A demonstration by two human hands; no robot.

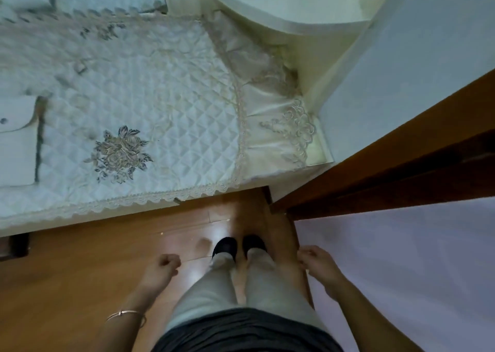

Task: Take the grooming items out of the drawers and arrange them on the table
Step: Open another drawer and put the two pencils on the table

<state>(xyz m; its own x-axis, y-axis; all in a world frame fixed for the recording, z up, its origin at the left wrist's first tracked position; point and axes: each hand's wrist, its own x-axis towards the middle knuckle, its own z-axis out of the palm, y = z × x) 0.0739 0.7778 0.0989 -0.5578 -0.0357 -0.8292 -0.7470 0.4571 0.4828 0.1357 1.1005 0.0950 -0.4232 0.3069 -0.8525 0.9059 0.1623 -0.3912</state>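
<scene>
No grooming item, drawer or table top shows in the head view. My left hand (164,267) hangs at my side over the wooden floor, its fingers curled into a loose fist with nothing in it. A thin bracelet circles that wrist. My right hand (318,264) hangs on the other side, next to a white wall panel, fingers curled in and holding nothing. Between the hands I see my own legs in pale trousers and dark slippers (237,245).
A sofa or bed with a quilted white cover (139,105), embroidered flowers and a lace hem fills the left. A pale rounded cabinet (302,30) stands behind it. A brown wooden door frame (401,164) runs diagonally on the right. The wooden floor (67,271) lies below.
</scene>
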